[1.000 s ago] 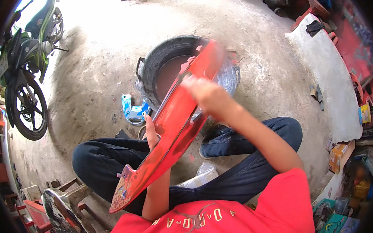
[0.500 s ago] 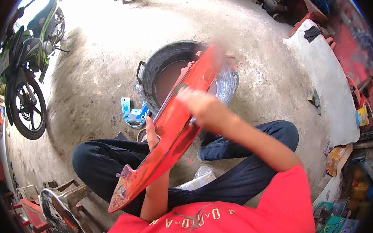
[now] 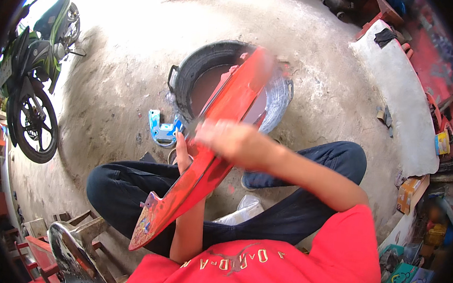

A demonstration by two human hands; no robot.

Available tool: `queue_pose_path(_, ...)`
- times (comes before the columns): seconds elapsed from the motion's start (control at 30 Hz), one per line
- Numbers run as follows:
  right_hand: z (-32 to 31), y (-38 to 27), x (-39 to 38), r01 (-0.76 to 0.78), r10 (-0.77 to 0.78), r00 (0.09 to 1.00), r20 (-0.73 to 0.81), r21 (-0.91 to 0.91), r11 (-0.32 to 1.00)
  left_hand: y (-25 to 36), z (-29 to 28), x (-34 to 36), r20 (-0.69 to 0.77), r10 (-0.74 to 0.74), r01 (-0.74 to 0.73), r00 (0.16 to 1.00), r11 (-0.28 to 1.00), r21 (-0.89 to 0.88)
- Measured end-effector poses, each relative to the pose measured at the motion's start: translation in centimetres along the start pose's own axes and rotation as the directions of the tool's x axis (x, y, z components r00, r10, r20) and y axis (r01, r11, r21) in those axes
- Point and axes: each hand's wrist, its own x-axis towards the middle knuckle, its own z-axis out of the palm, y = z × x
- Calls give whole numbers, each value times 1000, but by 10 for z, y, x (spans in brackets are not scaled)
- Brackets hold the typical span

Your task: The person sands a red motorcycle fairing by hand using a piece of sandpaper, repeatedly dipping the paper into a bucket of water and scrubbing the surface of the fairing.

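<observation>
A long red motorcycle body panel (image 3: 233, 97) slants across my lap, its wet far end over a round black tub (image 3: 187, 66) of murky reddish water. Worn, bare patches show at its near tip. My left hand (image 3: 183, 152) holds the panel from beneath at its left edge, thumb up and the other fingers hidden behind it. Curled and slightly blurred, my right hand (image 3: 231, 142) presses on the panel's upper face around its middle. Whatever lies under those fingers is too hidden to make out.
A blue and white plastic part (image 3: 160, 129) lies on the concrete left of the tub. A motorcycle (image 3: 35, 93) stands at far left. Near my left side is a worn wooden stool (image 3: 70, 241). A clear plastic bag (image 3: 243, 210) lies between my legs; a cardboard box (image 3: 410, 194) is at right.
My right hand has slid along the panel toward me and to the left. The left hand still supports the panel, which has barely shifted.
</observation>
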Motion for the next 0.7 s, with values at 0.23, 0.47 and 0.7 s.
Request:
queue_pose_path(0.23, -3, 27, -6, -268, 278, 957, 80, -117, 956, 2, 7, -6, 28, -78, 72, 997, 981, 179)
queue_pose_path(0.47, -9, 72, -19, -491, 499, 859, 111, -90, 866, -3, 16, -8, -2, -107, 106, 994, 973, 205)
queue_pose_path(0.7, -1, -13, 0, -17, 16, 999, 35, 22, 1000, 2, -17, 1, -93, 92, -78, 991, 987, 142)
